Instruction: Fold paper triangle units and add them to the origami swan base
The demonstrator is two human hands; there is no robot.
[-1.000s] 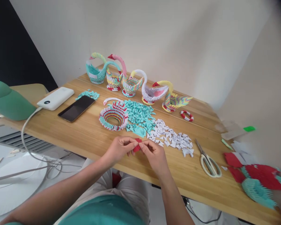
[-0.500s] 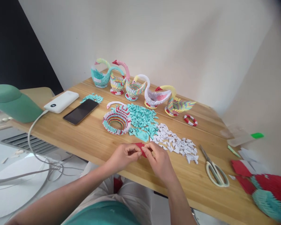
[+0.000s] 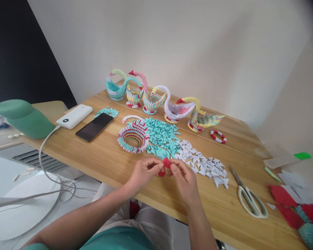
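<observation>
Between my two hands is a small piece of red paper (image 3: 166,162), bent into a folded shape above the front part of the table. My left hand (image 3: 147,172) pinches its left side with thumb and fingers. On the other side, my right hand (image 3: 184,175) grips it between thumb and fingertips. Just beyond lie a heap of teal folded paper pieces (image 3: 160,133) and a heap of white folded pieces (image 3: 200,159). A round paper basket body (image 3: 133,137) in red, white and teal stands behind my left hand, with a thin white curved neck piece (image 3: 133,117) by its rim.
Several finished paper swans (image 3: 151,100) line the back of the wooden table (image 3: 106,163). A red and white paper ring (image 3: 218,136) lies right of them. Scissors (image 3: 247,194) and red paper sheets (image 3: 283,196) are at right. A phone (image 3: 94,127) and a white power bank (image 3: 74,116) are at left.
The red paper, flatter before, is now bent into a folded shape between my fingers. Both hands still hold it. The whole view has shifted slightly, so things appear a little lower and farther right.
</observation>
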